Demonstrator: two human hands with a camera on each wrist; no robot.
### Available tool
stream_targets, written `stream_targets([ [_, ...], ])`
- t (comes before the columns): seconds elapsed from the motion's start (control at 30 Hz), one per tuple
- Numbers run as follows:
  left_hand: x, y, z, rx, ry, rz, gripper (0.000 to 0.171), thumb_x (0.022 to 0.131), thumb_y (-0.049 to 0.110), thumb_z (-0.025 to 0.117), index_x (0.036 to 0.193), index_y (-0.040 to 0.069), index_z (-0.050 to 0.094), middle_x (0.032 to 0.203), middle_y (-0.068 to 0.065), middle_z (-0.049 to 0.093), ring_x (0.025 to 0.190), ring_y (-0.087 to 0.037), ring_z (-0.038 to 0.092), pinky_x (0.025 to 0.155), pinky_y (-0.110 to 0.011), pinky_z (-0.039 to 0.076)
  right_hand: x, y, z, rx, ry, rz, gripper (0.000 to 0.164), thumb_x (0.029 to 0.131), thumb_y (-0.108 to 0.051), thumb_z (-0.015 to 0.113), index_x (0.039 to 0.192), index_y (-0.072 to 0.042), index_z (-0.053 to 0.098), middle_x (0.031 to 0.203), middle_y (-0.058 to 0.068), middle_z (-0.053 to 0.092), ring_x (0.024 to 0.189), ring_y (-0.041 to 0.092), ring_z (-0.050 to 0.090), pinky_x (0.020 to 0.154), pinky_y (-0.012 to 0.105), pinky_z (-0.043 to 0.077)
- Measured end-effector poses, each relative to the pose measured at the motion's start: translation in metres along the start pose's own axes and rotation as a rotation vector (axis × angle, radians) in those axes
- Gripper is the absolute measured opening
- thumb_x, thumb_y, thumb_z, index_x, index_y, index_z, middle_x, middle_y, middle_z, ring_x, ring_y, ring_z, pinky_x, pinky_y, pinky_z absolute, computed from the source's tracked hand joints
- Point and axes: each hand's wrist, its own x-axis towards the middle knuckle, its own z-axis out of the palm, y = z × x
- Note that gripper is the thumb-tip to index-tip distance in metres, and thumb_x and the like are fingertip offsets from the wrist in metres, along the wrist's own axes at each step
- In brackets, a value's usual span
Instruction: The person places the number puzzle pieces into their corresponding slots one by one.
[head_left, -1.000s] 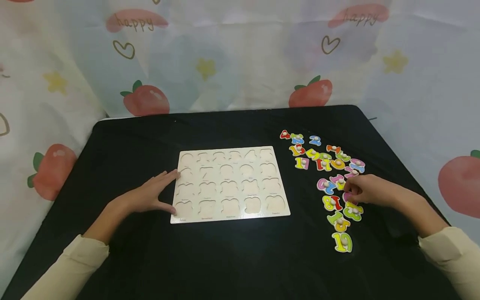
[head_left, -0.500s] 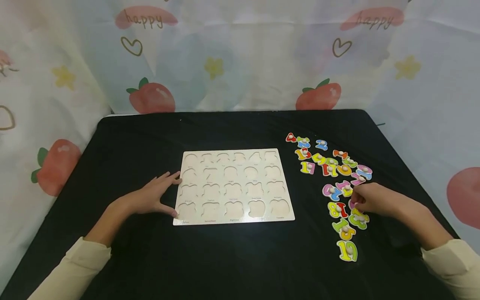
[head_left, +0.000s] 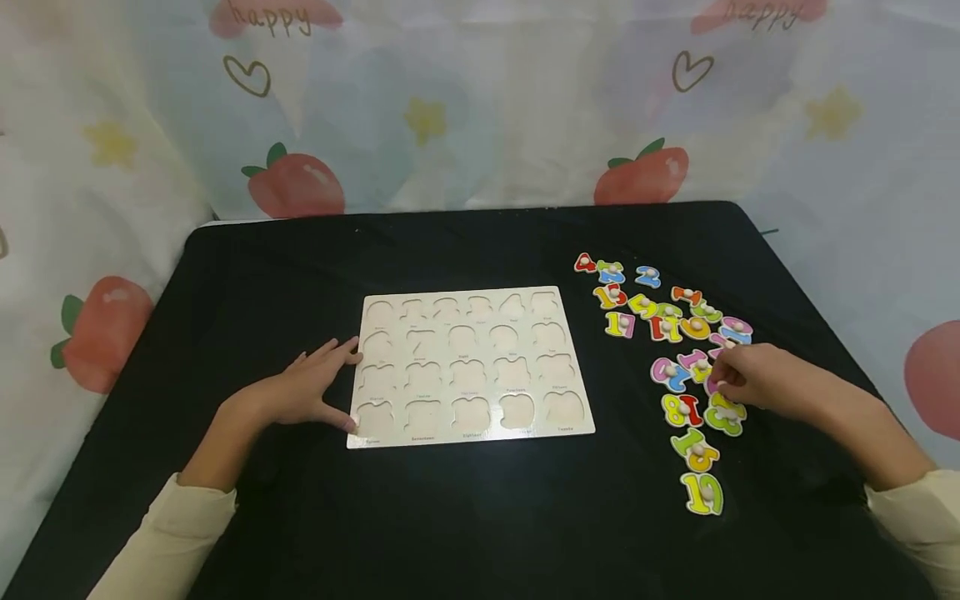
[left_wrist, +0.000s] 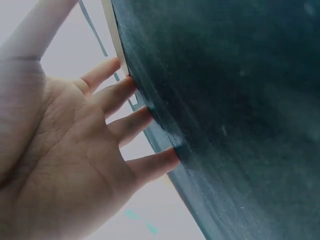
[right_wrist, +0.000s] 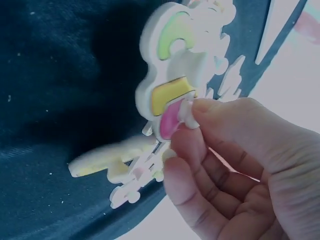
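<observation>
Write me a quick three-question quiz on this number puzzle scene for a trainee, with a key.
1. Which hand is at the near-left side of the pale board?
2. Multiple choice: which numeral is the red piece, farthest left among the loose pieces? (A) 2 (B) 4 (C) 8
3. True or false: the right hand lies flat on the board.

Key
1. The left hand.
2. B.
3. False; it is curled over the loose pieces.

Black surface point(head_left: 480, 517), pale flat board point(head_left: 468, 358) near the middle, lots of bright number pieces point(head_left: 681, 410) spread to its right
</observation>
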Motion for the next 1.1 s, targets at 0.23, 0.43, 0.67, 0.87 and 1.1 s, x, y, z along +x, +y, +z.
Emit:
stream_targets([
  [0.23, -0.002, 0.000, 0.004, -0.065, 0.031, 0.017, 0.113, 0.065, 0.051, 0.081, 0.146, -0.002, 0.021, 0.149, -0.022, 0.026, 0.138, -0.044, 0.004, 0.101, -0.066, 0.003, 0.002, -0.010, -0.009, -0.027, 0.031, 0.006, 0.011, 0.082, -0.003, 0.069, 0.089, -0.009, 0.061, 0.075, -0.008, 0.053, 0.063, 0.008, 0.048, 0.056, 0.025, 0.044],
  [0.43, -0.004, -0.003, 0.008, -0.066, 0.054, 0.021, 0.114, 0.064, 0.052, 0.081, 0.145, -0.001, 0.022, 0.148, -0.022, 0.027, 0.137, -0.044, 0.005, 0.101, -0.066, 0.003, 0.006, -0.018, -0.014, -0.037, 0.043, 0.012, 0.014, 0.081, -0.003, 0.071, 0.092, -0.007, 0.061, 0.079, -0.006, 0.054, 0.066, 0.009, 0.048, 0.058, 0.024, 0.045],
  [0.67, -0.003, -0.002, 0.004, -0.058, 0.052, 0.024, 0.112, 0.064, 0.054, 0.080, 0.146, 0.000, 0.024, 0.149, -0.021, 0.026, 0.137, -0.044, 0.005, 0.101, -0.065, 0.002, 0.006, -0.026, -0.018, -0.093, 0.134, -0.020, 0.013, 0.082, -0.002, 0.069, 0.094, -0.005, 0.063, 0.084, -0.003, 0.054, 0.068, 0.009, 0.048, 0.058, 0.025, 0.046],
  [0.87, -0.006, -0.004, 0.004, -0.037, 0.062, 0.025, 0.112, 0.065, 0.054, 0.079, 0.147, 0.002, 0.024, 0.151, -0.019, 0.022, 0.138, -0.041, 0.005, 0.103, -0.063, 0.003, 0.020, -0.040, -0.022, -0.113, 0.215, -0.065, 0.014, 0.084, -0.004, 0.069, 0.097, -0.004, 0.063, 0.082, -0.004, 0.055, 0.072, 0.011, 0.050, 0.063, 0.029, 0.047],
  [1.1, 0.003, -0.003, 0.005, -0.005, 0.060, 0.008, 0.120, 0.062, 0.049, 0.083, 0.148, 0.001, 0.015, 0.143, -0.016, 0.039, 0.138, -0.042, 0.008, 0.101, -0.065, 0.006, 0.039, -0.061, -0.032, -0.120, 0.230, -0.079, 0.014, 0.084, -0.003, 0.069, 0.097, -0.001, 0.064, 0.085, -0.001, 0.058, 0.076, 0.014, 0.054, 0.066, 0.033, 0.048],
])
